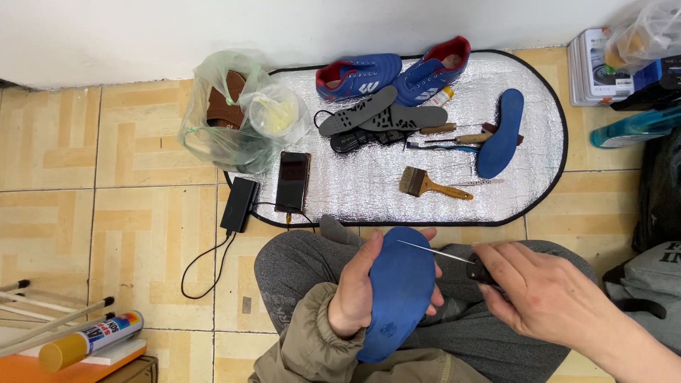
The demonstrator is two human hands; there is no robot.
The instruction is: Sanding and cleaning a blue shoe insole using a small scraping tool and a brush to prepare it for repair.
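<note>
Left hand grip clamped on blue insole, held over lap; fingers mostly hidden behind it. Right hand grip pinched on awl, dark handle largely covered, thin needle tip touching insole's far end. Far, on silver mat: second insole, brush, blue shoes. Bag contents unclear.

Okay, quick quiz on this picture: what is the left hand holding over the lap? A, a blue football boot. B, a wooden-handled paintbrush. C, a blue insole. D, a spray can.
C: the left hand wraps around a blue insole above the lap, while the paintbrush lies on the silver mat, the blue boots sit by the wall, and the spray can lies off to the side.
</note>
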